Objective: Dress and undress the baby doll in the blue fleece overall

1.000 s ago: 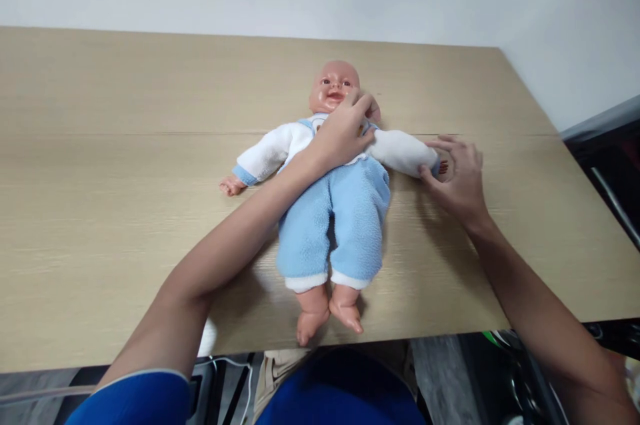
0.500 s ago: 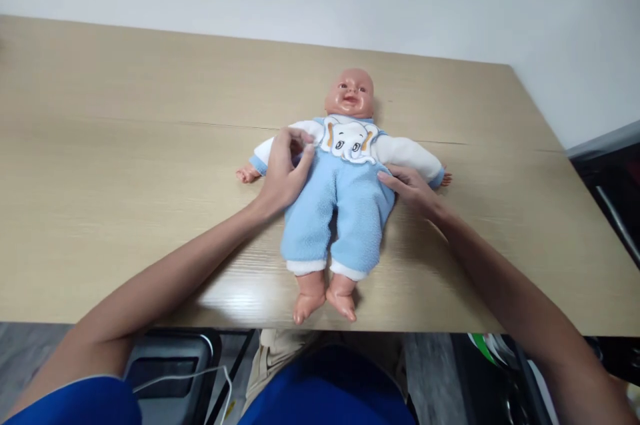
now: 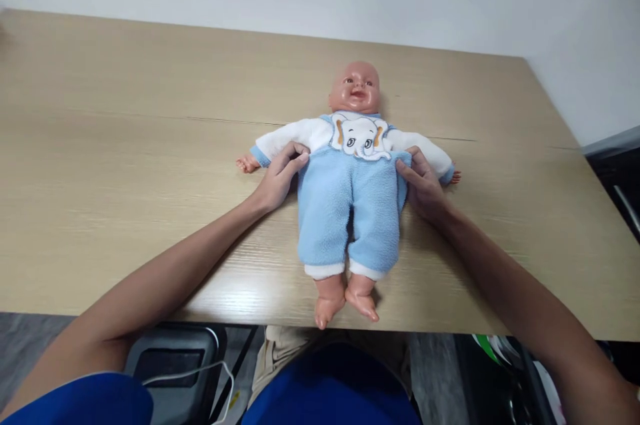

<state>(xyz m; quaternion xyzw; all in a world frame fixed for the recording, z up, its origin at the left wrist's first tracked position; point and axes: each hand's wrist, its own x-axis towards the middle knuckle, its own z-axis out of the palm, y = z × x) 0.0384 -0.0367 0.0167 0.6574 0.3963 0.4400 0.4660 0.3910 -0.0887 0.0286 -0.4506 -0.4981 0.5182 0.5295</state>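
Doll supine at the table's near edge, both hands at its waist.

Feet overhang the near edge of the table [image 3: 125,211]. Left hand [image 3: 277,178] and right hand [image 3: 424,186] pinch the fleece at either side of the doll [image 3: 350,198]. Judged light, soft-bodied with a rigid head; grip the torso, not loose cloth.

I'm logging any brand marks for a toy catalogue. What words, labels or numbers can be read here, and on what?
None can be read: the doll shows only a wordless elephant picture on its bib.
The left hand and right hand cover no visible label.
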